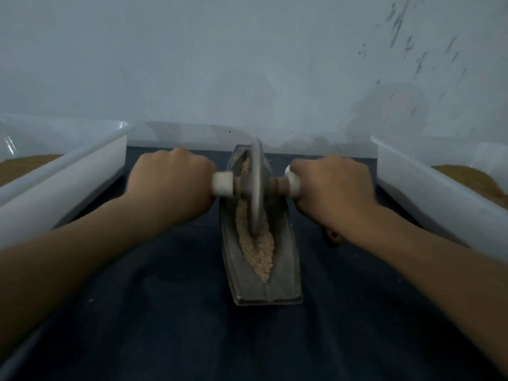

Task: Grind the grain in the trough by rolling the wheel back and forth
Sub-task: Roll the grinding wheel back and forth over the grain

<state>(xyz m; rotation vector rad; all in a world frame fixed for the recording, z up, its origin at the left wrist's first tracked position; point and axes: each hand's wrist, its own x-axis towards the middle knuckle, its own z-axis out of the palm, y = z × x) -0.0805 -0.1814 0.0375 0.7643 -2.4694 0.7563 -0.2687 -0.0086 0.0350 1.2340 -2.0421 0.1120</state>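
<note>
Overall: two bare hands work a wheel grinder set on a dark blue cloth (pixel 165 298); a pale, scuffed wall (pixel 247 64) stands behind.
Trough: grey metal, boat-shaped trough (pixel 286 259), lying lengthwise away from the person, midway between the two forearms.
Grain: pale, coarse, crushed grain (pixel 259 254) fills the trough's channel, most of it on the near side of the wheel, with a little showing beyond it.
Wheel: grey metal disc wheel (pixel 255 188) stands upright on edge in the channel, towards the far half, with its rim down in the grain.
Axle: brown wooden axle (pixel 277 184) runs through the wheel's hub, with a white sleeve at each end.
Left hand (pixel 170 182): fingers curled round the left handle, knuckles up.
Right hand (pixel 332 188): fingers wrapped round the right handle, knuckles up.
Left side: white plastic bin (pixel 68 182) just beside the left forearm, holding brown powder (pixel 24 166).
Right side: a second white plastic bin (pixel 428 188), close to the right wrist, holding a similar brown heap (pixel 464 177).
Under right wrist: small brown object (pixel 332 237) on the cloth, mostly hidden; cannot tell what it is.
Blur: both hands and the sleeves are slightly smeared.
</note>
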